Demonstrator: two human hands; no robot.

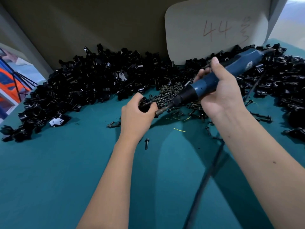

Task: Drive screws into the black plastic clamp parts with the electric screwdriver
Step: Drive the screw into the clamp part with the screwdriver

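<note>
The left hand (137, 113) is curled tightly around one black clamp part (144, 105), lifted just off the green table (57, 179) and turned so that a screw (150, 101) standing in it faces right, toward the tool; holding it this way seems meant to give the driver a straight line in and to keep the small piece from spinning. The right hand (219, 90) is wrapped closed around the blue body of the electric screwdriver (206, 85), thumb up along the top, gripping near the front collar, probably for fine control of the tip. The tool slants down and to the left, and its bit (162, 110) ends just beside the left hand's fingers, slightly below the screw, so whether it is seated on the screw head cannot be told; it looks not quite lined up. Its black cord (209, 172) trails back toward the person across the table, clear of the work. A loose heap of screws (171, 93) lies directly behind the two hands, within easy reach for picking the next one, and a few strays sit nearer, one of them (146, 143) lying alone between the forearms. Large piles of clamp parts (82, 83) bank up left and right against a cardboard wall (99, 22), which likely stops them from sliding off the back. A pale card (214, 30) marked with handwritten figures leans against that wall behind the tool.
</note>
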